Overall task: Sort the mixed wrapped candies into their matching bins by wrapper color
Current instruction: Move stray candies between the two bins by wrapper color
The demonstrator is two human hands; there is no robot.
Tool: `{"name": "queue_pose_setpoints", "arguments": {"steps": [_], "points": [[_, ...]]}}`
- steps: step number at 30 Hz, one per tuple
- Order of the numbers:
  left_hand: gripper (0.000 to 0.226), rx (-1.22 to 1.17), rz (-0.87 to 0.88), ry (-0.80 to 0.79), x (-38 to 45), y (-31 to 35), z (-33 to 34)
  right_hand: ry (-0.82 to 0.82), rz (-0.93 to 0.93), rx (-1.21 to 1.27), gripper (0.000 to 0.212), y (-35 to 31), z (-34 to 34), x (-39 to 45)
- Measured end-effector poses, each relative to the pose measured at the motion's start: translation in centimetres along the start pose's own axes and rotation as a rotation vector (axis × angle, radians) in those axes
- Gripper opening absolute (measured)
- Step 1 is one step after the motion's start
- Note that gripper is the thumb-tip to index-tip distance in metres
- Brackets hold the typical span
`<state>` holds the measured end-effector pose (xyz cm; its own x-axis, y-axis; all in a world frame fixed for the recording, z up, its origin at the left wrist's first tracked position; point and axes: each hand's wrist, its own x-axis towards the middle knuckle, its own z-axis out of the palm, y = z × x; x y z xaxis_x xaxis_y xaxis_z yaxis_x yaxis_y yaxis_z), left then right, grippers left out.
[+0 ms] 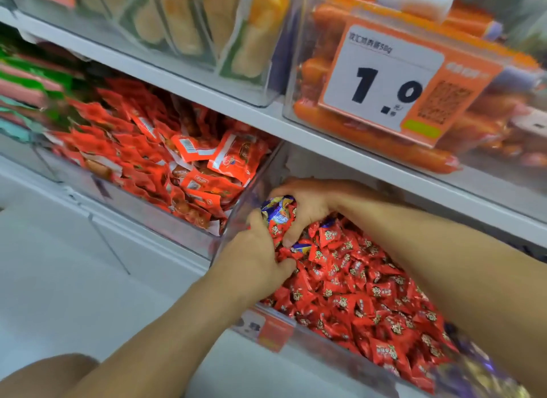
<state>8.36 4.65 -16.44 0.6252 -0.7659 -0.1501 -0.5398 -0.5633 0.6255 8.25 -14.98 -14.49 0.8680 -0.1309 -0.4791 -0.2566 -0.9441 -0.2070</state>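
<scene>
A clear bin [310,343] on the lower shelf is heaped with red wrapped candies [364,297]. Both my hands reach into its back left corner. My right hand [307,203] curls over a bunch of blue wrapped candies [278,209] mixed with red ones. My left hand [257,255] grips the same bunch from below, fingers buried in the red candies. One more blue candy [300,247] lies just under my right fingers. Purple and gold candies [479,371] show at the bottom right.
To the left stands a clear bin [165,217] of orange-red snack packets [165,157]. The shelf above holds bins of orange sausages [370,137] behind a price tag [381,80] and bread-like snacks [189,27]. Green and pink packs [26,80] sit far left.
</scene>
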Motion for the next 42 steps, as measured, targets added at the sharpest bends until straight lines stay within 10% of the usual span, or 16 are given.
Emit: {"name": "queue_pose_setpoints", "arguments": {"steps": [6,20,24,36,42], "points": [[0.085,-0.205,-0.029,0.002,0.7,0.6,0.8,0.088,-0.097,0.283,0.065,0.7,1.8,-4.0],[0.058,-0.014,0.613,-0.203,0.1,3.4,1.3,0.439,-0.016,0.357,0.058,1.7,7.2,-17.7],[0.077,-0.008,0.625,-0.253,-0.6,4.7,2.1,0.452,0.042,0.291,0.069,2.4,8.2,-19.7],[0.039,0.008,0.522,-0.328,1.0,5.3,0.5,0.595,0.147,0.547,0.1,3.6,8.2,-23.0],[0.033,-0.162,0.453,-0.373,1.8,4.5,0.0,0.631,0.17,0.321,0.065,3.3,8.9,-22.5]]}}
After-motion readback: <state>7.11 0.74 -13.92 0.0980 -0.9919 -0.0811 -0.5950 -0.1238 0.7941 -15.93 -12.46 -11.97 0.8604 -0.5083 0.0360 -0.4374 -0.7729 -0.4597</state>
